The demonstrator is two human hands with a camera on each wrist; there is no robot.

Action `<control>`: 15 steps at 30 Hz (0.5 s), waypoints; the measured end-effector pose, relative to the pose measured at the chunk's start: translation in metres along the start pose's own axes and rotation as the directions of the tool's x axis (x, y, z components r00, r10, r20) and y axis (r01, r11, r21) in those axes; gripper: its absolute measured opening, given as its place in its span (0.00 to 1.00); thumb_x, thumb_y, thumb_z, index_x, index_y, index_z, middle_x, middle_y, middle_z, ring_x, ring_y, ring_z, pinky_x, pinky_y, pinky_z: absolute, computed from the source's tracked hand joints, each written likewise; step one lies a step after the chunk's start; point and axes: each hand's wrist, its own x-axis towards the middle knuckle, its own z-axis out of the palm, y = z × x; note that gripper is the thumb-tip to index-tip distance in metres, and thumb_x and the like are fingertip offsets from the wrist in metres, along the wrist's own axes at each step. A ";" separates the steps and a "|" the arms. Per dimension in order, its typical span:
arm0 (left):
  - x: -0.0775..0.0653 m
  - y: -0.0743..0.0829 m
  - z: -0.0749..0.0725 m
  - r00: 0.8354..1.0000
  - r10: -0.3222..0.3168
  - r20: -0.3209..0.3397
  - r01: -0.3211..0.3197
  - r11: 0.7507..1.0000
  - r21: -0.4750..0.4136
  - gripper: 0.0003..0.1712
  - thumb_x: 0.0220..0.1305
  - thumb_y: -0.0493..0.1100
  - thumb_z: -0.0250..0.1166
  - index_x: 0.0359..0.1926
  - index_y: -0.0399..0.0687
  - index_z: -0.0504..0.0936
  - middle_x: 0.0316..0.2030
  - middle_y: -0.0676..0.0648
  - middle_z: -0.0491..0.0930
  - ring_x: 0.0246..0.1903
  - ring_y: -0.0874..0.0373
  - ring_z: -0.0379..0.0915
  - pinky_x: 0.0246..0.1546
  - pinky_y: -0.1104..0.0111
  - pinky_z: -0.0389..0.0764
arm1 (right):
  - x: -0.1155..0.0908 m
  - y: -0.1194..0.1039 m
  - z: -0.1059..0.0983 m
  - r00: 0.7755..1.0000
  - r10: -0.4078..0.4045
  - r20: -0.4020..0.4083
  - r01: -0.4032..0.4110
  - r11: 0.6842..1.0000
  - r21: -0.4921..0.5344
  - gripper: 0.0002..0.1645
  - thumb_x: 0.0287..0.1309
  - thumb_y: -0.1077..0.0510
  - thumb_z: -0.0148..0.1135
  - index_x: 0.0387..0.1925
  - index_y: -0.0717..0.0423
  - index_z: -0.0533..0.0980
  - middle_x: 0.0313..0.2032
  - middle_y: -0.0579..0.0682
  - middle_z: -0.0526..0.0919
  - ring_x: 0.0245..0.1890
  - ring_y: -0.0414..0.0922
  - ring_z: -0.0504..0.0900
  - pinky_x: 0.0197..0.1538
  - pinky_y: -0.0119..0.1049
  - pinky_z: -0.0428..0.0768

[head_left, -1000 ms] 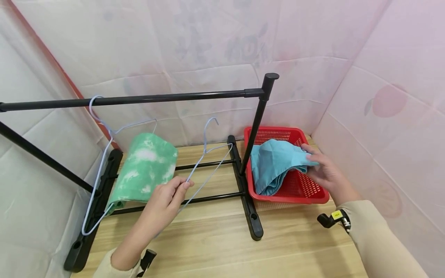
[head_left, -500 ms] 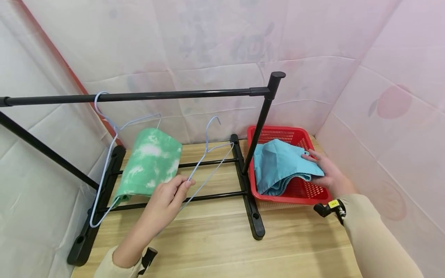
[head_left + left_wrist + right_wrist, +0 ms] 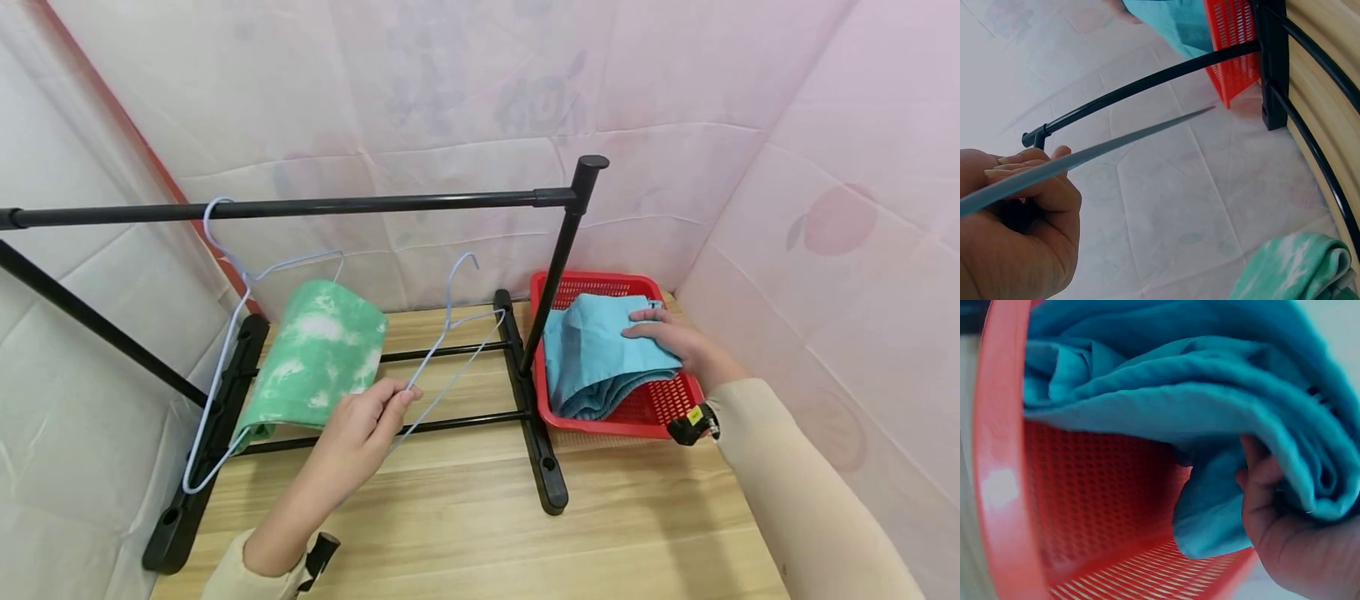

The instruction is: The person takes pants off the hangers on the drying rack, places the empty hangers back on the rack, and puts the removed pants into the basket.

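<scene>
My left hand [image 3: 367,433] grips one side of a light blue clothes hanger [image 3: 450,321], whose hook points up below the rail. In the left wrist view the curled fingers close round the wire, seen as a grey-blue bar [image 3: 1116,142]. My right hand [image 3: 675,337] holds a folded turquoise cloth [image 3: 611,350] at its right side, fingers on top. In the right wrist view the thumb [image 3: 1260,465] lies under the cloth's layered edge. The cloth sits in and above a red plastic basket [image 3: 671,408]; its exact kind cannot be told.
A black rack's top rail [image 3: 375,204] crosses above the left hand. A second hanger [image 3: 225,350] hangs on it at the left, with a green and white cloth [image 3: 318,350] over its bar. The rack's right foot [image 3: 551,483] stands beside the basket on the wooden tabletop [image 3: 450,533].
My right hand has moved left and farther over the turquoise cloth, whose top has shifted and spread. The left hand keeps its hold on the hanger. The head view has shifted slightly.
</scene>
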 end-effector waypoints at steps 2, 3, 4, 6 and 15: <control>0.000 0.000 0.000 1.000 -0.002 0.003 0.002 1.000 0.001 0.14 0.78 0.43 0.53 0.47 0.42 0.84 0.30 0.57 0.83 0.26 0.67 0.72 0.33 0.69 0.78 | -0.001 -0.008 0.004 0.996 -0.078 -0.050 0.067 0.977 -0.204 0.37 0.67 0.46 0.63 0.70 0.51 0.60 0.59 0.62 0.67 0.44 0.51 0.79 0.46 0.39 0.80; 0.000 0.000 0.000 1.000 -0.002 0.004 0.002 1.000 0.002 0.14 0.78 0.42 0.53 0.47 0.42 0.84 0.31 0.57 0.83 0.28 0.67 0.73 0.33 0.69 0.78 | -0.003 -0.012 0.007 0.990 -0.125 -0.058 0.102 0.948 -0.301 0.37 0.66 0.47 0.64 0.70 0.51 0.61 0.63 0.65 0.62 0.49 0.55 0.75 0.49 0.43 0.77; 0.000 0.000 0.000 1.000 -0.002 0.005 0.002 1.000 0.003 0.14 0.78 0.42 0.53 0.47 0.42 0.84 0.30 0.57 0.83 0.28 0.66 0.73 0.33 0.69 0.79 | -0.005 -0.015 0.010 0.983 -0.175 -0.051 0.142 0.909 -0.392 0.36 0.66 0.47 0.64 0.69 0.51 0.62 0.66 0.66 0.58 0.54 0.58 0.71 0.52 0.47 0.76; 0.000 0.000 0.000 1.000 0.000 0.008 0.000 1.000 0.003 0.14 0.78 0.42 0.53 0.47 0.42 0.84 0.29 0.58 0.81 0.29 0.66 0.74 0.34 0.68 0.79 | -0.009 -0.020 0.015 0.964 -0.267 -0.009 0.222 0.817 -0.533 0.33 0.65 0.49 0.65 0.67 0.49 0.64 0.69 0.68 0.57 0.59 0.63 0.64 0.55 0.56 0.73; -0.001 -0.002 -0.001 1.000 0.012 0.019 -0.012 1.000 0.004 0.14 0.78 0.42 0.53 0.47 0.41 0.83 0.29 0.58 0.82 0.31 0.66 0.75 0.36 0.67 0.81 | -0.011 0.001 0.001 0.933 -0.349 -0.092 0.211 0.734 -0.645 0.35 0.68 0.60 0.56 0.73 0.55 0.56 0.70 0.73 0.55 0.64 0.71 0.61 0.63 0.72 0.60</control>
